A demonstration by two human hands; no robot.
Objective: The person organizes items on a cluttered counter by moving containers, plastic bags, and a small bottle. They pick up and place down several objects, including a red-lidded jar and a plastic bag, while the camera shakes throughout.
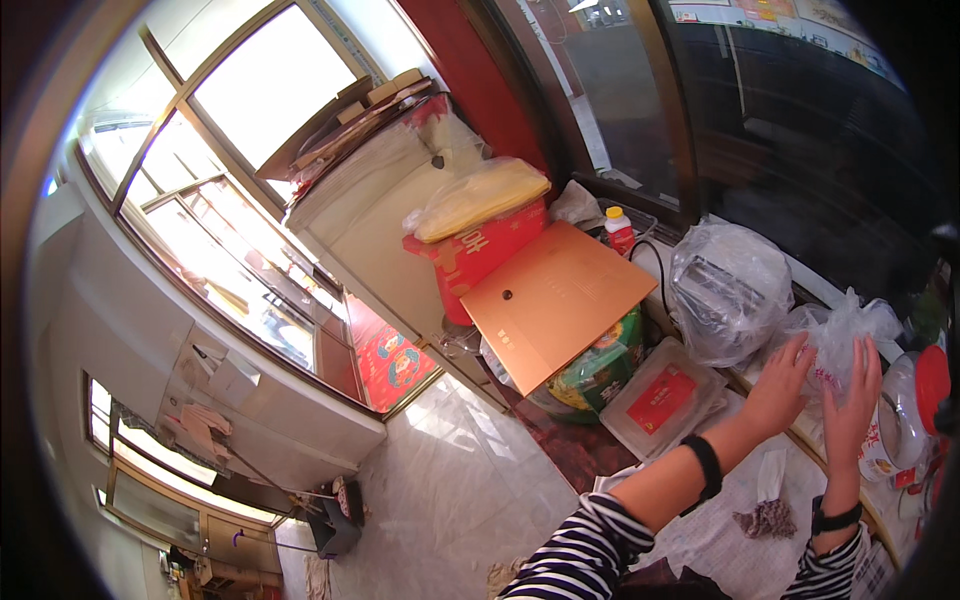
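Note:
My left hand (pixel 780 391) is at the near left side of a clear plastic bag (pixel 844 330) with pink print and a crumpled top. Against the bag's other side is my right hand (pixel 853 409), its thumb and fingers apart. Both hands appear to touch the bag; their grip on it is unclear, and its contents cannot be made out. Right of my right hand stands a clear plastic jar (pixel 900 412) with a red lid (pixel 932 388). Beyond my left hand sits a larger round bundle (pixel 731 292) wrapped in clear plastic.
A translucent box (pixel 626 424) with a red label lies left of my left forearm. Behind it, an orange flat box (pixel 559 304) rests over a green package (pixel 596 382). A yellow-capped bottle (pixel 619 231) stands by the window. A brown knitted piece (pixel 766 519) lies on the white cloth (pixel 720 517).

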